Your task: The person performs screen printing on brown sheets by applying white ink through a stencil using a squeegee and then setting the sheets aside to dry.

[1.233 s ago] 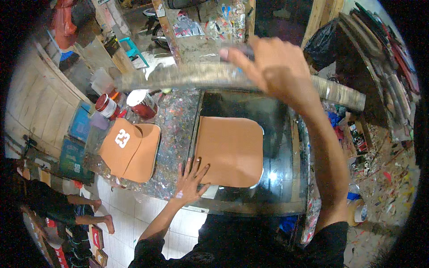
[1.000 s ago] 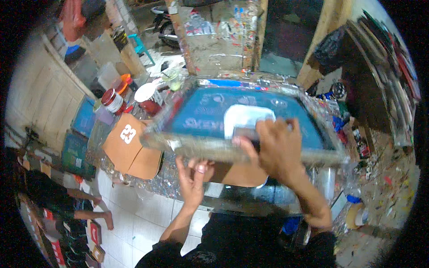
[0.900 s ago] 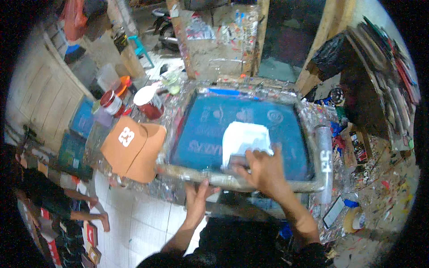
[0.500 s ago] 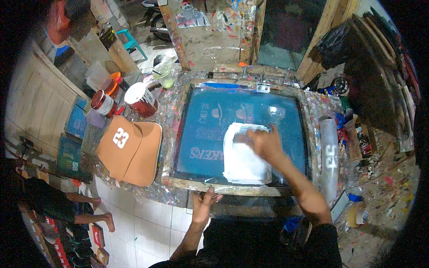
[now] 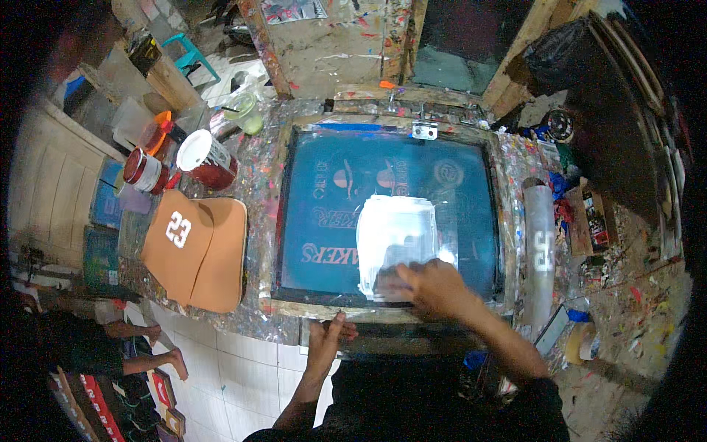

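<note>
A blue printing screen (image 5: 317,202) in a paint-stained wooden frame (image 5: 291,307) lies flat on the table, with pale designs in its mesh. A thick white patch of ink (image 5: 398,221) covers its middle. My right hand (image 5: 438,289) is closed around a small dark squeegee (image 5: 392,284), partly hidden and blurred, pressed on the near end of the ink. At the near edge of the frame, my left hand (image 5: 324,345) has its fingers apart, the tips touching or very close to the wood.
Left of the screen lie brown cut pieces (image 5: 199,250) with white printed digits. Behind them stand a white-lidded tub (image 5: 206,162), a red-brown jar (image 5: 145,171) and a green drink cup (image 5: 244,116). A grey printed piece (image 5: 539,250) lies right. Another person's hand (image 5: 177,362) shows lower left.
My right hand has drawn the squeegee toward me, from the far end of the white ink to the near end. My left hand stays by the frame edge. The view has shifted slightly.
</note>
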A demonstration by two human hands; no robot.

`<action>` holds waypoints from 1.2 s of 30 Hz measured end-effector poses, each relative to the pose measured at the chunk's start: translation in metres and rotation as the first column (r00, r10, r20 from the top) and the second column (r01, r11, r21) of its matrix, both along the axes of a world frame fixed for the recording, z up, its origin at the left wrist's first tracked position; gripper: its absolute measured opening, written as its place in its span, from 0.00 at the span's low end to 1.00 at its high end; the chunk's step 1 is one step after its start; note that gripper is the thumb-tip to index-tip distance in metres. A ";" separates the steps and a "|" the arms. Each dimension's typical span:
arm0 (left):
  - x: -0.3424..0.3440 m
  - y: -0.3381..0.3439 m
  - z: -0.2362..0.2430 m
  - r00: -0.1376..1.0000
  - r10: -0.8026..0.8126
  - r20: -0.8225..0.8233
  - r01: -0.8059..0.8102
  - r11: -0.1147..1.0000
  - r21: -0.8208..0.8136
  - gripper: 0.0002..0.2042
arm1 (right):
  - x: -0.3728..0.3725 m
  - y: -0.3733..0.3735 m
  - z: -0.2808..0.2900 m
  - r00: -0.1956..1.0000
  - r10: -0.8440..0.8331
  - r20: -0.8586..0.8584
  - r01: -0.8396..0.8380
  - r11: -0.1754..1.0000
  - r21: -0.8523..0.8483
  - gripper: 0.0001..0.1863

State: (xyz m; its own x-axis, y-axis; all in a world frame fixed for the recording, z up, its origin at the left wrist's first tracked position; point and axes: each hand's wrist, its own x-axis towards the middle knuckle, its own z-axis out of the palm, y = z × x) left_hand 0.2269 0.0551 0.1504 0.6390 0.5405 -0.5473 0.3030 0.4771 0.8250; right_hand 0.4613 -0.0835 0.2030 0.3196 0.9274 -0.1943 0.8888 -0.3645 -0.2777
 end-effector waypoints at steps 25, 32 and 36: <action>-0.003 -0.003 0.044 0.961 0.037 0.275 -0.091 0.979 0.183 0.13 | -0.088 -0.025 0.046 0.825 -0.458 0.333 0.213 0.796 0.567 0.26; 0.056 0.036 0.012 0.964 -0.126 0.232 -0.228 0.050 0.972 0.12 | -0.048 0.003 0.119 0.726 -0.470 0.502 0.009 0.736 0.676 0.29; 0.105 0.079 -0.064 0.852 -0.455 -0.260 0.402 0.249 0.881 0.17 | -0.047 0.007 0.138 0.744 -0.442 0.501 -0.009 0.744 0.668 0.29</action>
State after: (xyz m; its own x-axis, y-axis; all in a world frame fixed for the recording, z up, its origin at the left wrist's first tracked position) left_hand 0.3318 0.1342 0.0867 0.9454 0.3121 0.0936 0.1730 -0.7243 0.6674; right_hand 0.4147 -0.0769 0.3414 0.3597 0.6464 0.6729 0.8500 -0.5245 0.0494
